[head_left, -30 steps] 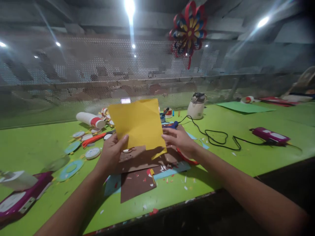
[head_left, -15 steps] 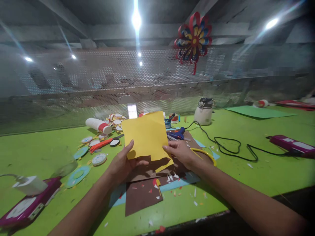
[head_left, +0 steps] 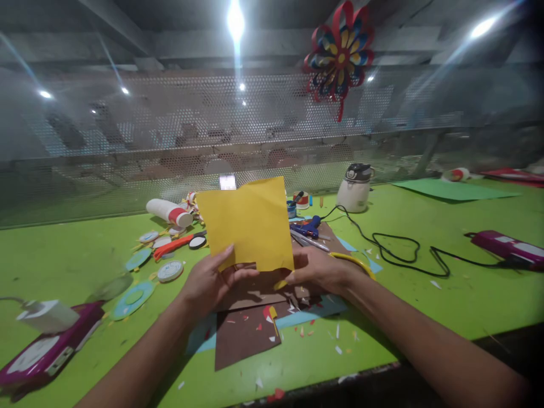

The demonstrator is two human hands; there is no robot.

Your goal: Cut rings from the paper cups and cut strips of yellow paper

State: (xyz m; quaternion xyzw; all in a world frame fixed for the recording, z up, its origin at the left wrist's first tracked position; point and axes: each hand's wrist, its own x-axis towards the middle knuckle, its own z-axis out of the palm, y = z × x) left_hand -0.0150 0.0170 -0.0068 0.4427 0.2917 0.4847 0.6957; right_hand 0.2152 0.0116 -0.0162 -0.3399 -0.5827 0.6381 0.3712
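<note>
A sheet of yellow paper [head_left: 246, 226] with an uneven lower edge is raised over the table between my two hands. My left hand [head_left: 215, 277] pinches its lower left corner, thumb in front and fingers behind. At the lower right, my right hand [head_left: 312, 269] is closed on the sheet's edge, with a small yellow flap at the fingertips. Brown paper [head_left: 242, 337] lies beneath, scattered with paper scraps. Just beyond my right hand are yellow-handled scissors [head_left: 355, 260], partly hidden by the wrist, and a blue glue gun [head_left: 308, 228].
An orange utility knife [head_left: 176, 246], round paper pieces [head_left: 134, 300] and a paper cup stack [head_left: 169, 213] lie left. A white bottle [head_left: 354, 190] stands behind. Purple power strips [head_left: 505, 248] and a black cord [head_left: 395, 233] lie right; a paper flower [head_left: 341, 59] hangs above.
The yellow sheet has come up closer and its lower right flap has folded back toward my right hand's fingers. My right hand's grip has shifted lower. The view tilts slightly down.
</note>
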